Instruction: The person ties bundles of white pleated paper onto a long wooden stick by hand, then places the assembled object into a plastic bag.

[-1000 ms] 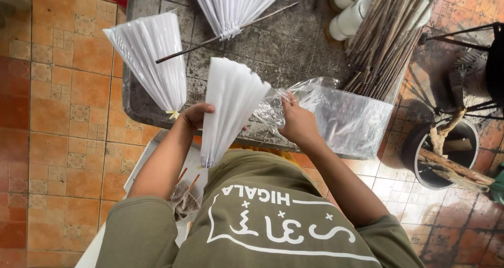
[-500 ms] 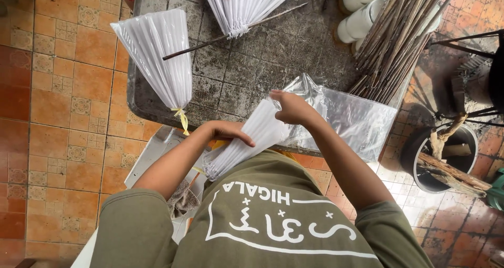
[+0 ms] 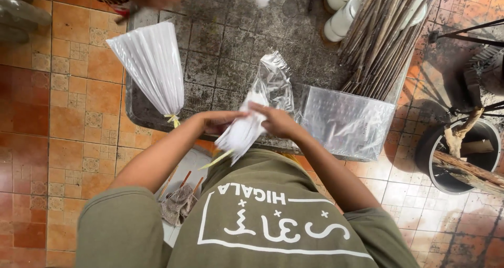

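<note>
grey tiled slab [image 3: 220, 53]: both hands [image 3: 278, 122] grip folded white fan [image 3: 239, 134] at its near edge.

Location: a small craft workshop. Indicators: worn tile floor [image 3: 63, 142], stained stone table [image 3: 226, 42], bundle of wooden sticks [image 3: 383, 37], finished pleated paper fan [image 3: 152, 63], stack of clear plastic bags [image 3: 346, 121].

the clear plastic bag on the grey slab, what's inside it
The clear plastic bag looks empty: only glare, creases and the grey slab show through. Its left end, bunched upward behind the right hand and the folded white paper, is partly covered, so unclear there.
</note>
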